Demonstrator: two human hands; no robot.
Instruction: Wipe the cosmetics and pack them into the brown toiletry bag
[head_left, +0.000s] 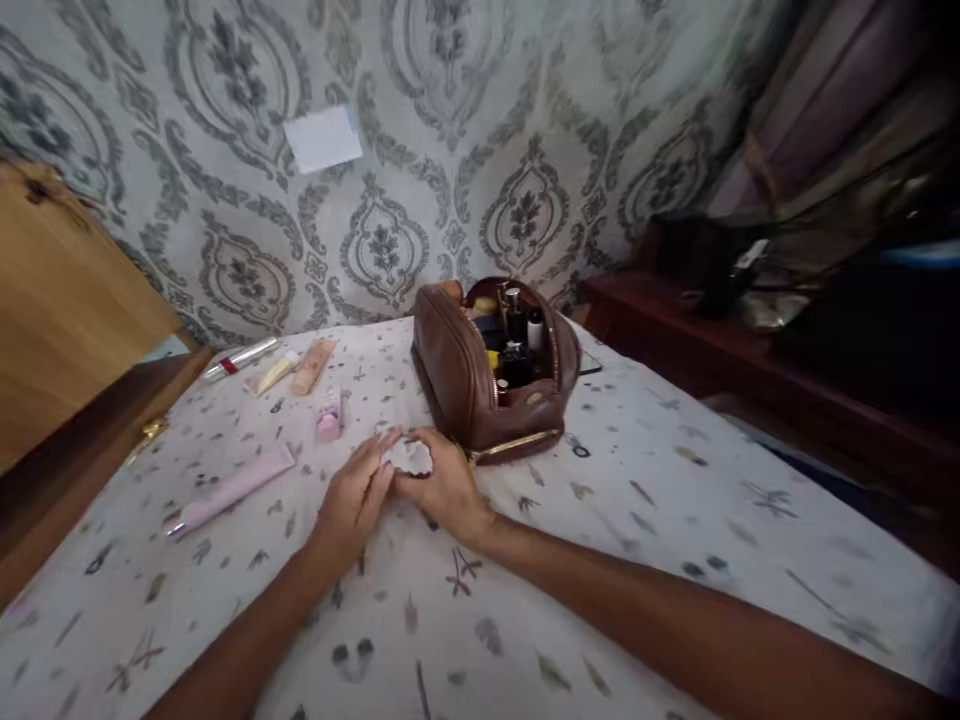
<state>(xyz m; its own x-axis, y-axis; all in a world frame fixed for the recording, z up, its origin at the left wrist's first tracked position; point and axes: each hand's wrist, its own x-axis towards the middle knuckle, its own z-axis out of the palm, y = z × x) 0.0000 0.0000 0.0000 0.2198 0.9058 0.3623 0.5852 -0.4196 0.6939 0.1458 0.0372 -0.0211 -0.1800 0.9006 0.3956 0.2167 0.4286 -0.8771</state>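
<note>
In the middle of the head view, my left hand [354,492] and my right hand [450,492] meet around a small white crumpled-looking piece [410,457]. Whether it is paper, tissue or plastic I cannot tell. Both hands are closed about it, just in front of a brown zippered toiletry bag [457,370]. The bag gapes at the top, and several bottles stand inside, one with a silver pump top [514,315]. Left of my hands lie a short pink tube [328,415] and a long pale pink tube [232,490].
Farther back on the patterned cloth [480,620] lie a peach tube [313,367], a cream tube [272,374] and a silver tube with a red band [240,360]. A wooden panel [75,300] bounds the left. A dark red wooden ledge [675,330] runs along the right.
</note>
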